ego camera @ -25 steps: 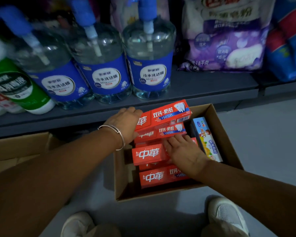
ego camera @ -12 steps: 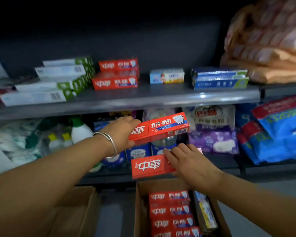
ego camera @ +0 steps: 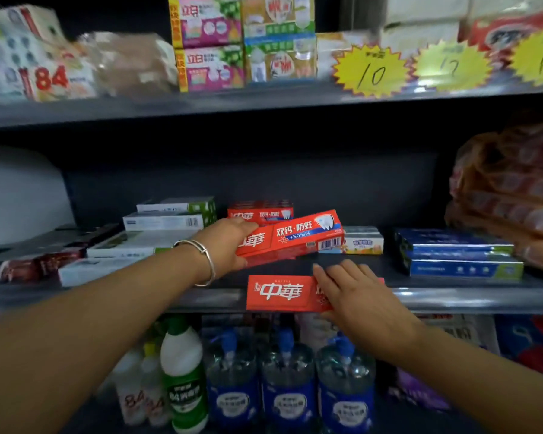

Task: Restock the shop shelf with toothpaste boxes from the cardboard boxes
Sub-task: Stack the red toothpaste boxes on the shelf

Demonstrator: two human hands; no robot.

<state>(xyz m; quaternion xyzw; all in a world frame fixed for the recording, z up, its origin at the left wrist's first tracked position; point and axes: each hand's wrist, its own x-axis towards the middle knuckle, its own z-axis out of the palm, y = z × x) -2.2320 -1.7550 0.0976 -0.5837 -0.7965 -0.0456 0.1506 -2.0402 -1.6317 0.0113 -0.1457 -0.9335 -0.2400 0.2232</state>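
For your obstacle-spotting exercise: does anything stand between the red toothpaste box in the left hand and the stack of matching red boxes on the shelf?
Nothing visible does. The left hand holds its red toothpaste box just in front of the red stack, partly overlapping it. The right hand holds a second red box lower, at the shelf edge.

Held in the left hand (ego camera: 229, 245), a red cardboard toothpaste box (ego camera: 298, 238), just in front of the stacked red boxes (ego camera: 261, 211) on the grey metal shelf (ego camera: 452, 296). Below it, under the right hand (ego camera: 355, 296), a second red toothpaste box (ego camera: 279, 292) at the shelf's front edge. Right of both hands, flat blue boxes (ego camera: 458, 258); left of the left hand, long white boxes (ego camera: 166, 220).
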